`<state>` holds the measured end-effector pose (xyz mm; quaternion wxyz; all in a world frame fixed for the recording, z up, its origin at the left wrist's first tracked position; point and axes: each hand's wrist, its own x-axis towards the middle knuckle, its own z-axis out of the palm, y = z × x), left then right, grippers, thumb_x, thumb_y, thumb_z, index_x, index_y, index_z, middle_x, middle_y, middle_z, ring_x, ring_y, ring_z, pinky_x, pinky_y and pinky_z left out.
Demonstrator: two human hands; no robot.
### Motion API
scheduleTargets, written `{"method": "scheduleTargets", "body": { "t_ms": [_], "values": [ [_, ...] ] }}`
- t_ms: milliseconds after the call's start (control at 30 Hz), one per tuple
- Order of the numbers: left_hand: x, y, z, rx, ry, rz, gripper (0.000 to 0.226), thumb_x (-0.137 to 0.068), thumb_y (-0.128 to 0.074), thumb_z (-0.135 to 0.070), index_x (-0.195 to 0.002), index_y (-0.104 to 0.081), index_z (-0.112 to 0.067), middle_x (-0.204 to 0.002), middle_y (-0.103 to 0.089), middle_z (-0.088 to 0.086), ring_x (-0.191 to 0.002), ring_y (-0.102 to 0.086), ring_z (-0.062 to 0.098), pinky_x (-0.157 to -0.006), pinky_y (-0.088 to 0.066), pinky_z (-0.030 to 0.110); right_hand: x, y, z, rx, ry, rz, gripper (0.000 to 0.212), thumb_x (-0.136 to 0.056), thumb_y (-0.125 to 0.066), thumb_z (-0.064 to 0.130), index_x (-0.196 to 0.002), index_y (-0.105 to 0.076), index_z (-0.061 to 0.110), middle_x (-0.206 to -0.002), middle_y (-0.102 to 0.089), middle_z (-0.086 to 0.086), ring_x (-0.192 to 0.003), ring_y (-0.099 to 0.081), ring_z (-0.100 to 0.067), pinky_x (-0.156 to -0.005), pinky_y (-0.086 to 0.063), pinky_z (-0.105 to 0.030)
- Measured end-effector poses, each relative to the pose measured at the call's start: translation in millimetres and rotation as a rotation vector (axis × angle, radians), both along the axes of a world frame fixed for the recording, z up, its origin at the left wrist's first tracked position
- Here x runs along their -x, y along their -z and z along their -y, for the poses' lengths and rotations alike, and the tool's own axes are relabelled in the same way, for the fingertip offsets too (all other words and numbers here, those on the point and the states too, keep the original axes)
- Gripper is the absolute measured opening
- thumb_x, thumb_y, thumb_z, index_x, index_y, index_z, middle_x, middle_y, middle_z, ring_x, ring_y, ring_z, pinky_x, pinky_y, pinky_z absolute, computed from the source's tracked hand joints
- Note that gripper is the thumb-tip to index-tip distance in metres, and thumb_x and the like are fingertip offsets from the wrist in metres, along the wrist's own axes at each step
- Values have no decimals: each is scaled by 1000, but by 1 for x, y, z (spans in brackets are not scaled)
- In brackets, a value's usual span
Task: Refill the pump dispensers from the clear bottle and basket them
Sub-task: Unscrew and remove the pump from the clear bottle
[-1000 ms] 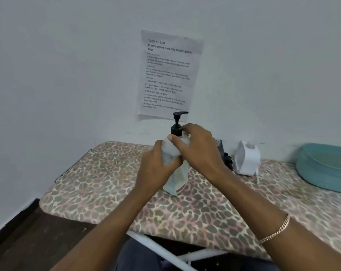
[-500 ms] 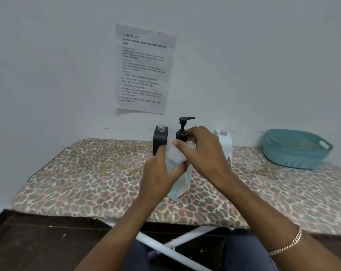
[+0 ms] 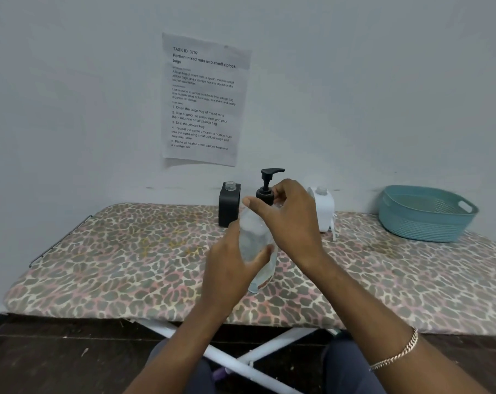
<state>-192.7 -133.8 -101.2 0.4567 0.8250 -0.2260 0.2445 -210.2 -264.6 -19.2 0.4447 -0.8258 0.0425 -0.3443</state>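
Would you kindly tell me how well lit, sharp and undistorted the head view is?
Head view: soft, even light, no glare or hard shadows; the notice has a crisp headline but soft small print; the clear bottle, gripped by the left hand, is faint with vague outlines; the right hand at the black pump looks sharp; the table bows slightly at its far edge.

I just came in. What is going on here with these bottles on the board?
A person holds a clear bottle at a padded board. The left hand grips its body; the right hand curls its fingers round the collar of the black pump on top, screwing on or off I cannot tell. Behind, a black dispenser and a white dispenser stand by the wall with open necks, no pumps. The teal basket sits apart at the right, with neither dispenser in it.
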Motion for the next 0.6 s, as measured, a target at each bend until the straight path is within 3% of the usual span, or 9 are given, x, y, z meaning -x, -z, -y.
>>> {"method": "scheduleTargets", "body": {
  "t_ms": [100, 200, 300, 400, 500, 600],
  "values": [
    [-2, 1, -1, 16, 18, -3, 55, -88, -73, -61, -128, -57, -27, -83, -66, -16, -68, -63, 2, -59, -47, 19, -1, -1, 4, -42, -102, -37, 30, -85, -82, 47, -96, -69, 22, -96, -70, 12, -93, -66, -5, -82, -52, -27],
    [-4, 1, -1, 16, 34, 5, 54, -87, -74, -58, -128, -58, -27, -89, -66, -20, -73, -64, -1, -62, -48, 16, -2, -4, 13, -68, -200, -77, 23, -90, -80, 38, -103, -78, 20, -100, -76, 10, -98, -71, -8, -95, -57, -39],
    [-5, 2, -1, 21, 53, 19, 57, -86, -72, -61, -132, -56, -32, -102, -70, -18, -85, -68, -1, -70, -56, 24, -1, -6, 23, -90, -351, -117, 19, -99, -70, 32, -112, -75, 19, -107, -75, 5, -106, -71, -13, -103, -53, -49],
    [-6, 2, -1, 27, 46, 27, 56, -85, -70, -64, -129, -57, -32, -99, -71, -17, -83, -68, -1, -68, -56, 24, 0, -4, 21, 0, -371, -157, 29, -101, -62, 46, -123, -64, 26, -121, -63, 7, -117, -61, -8, -108, -48, -43],
    [-5, 3, 0, 17, 37, 39, 52, -85, -72, -62, -125, -58, -30, -93, -69, -18, -77, -66, -1, -63, -51, 18, 1, -1, 13, -46, -262, -84, 56, -82, -79, 58, -122, -55, 28, -116, -60, 9, -107, -61, -2, -93, -50, -22],
    [-7, 4, 0, 11, 37, 49, 50, -86, -73, -59, -124, -58, -30, -99, -70, -17, -82, -67, -1, -68, -56, 25, -1, 0, 12, -158, -212, -19, 54, -75, -89, 52, -106, -55, 24, -97, -62, 4, -83, -58, -4, -73, -50, -16]
  ]
}}
